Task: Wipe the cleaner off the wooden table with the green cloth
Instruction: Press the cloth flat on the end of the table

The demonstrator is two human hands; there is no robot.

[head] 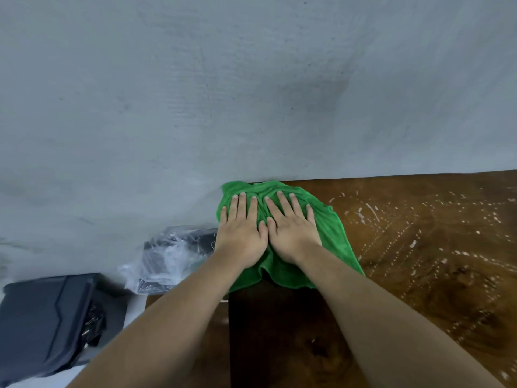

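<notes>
Green cloth, rumpled, spread flat at the far left corner of the dark wooden table; white cleaner streaks lie to its right.

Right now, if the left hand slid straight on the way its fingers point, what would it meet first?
The left hand lies flat on the green cloth, fingers aimed at the grey wall. It would cross the cloth's far edge and likely meet that wall, which seems to stand just behind the wooden table.
</notes>
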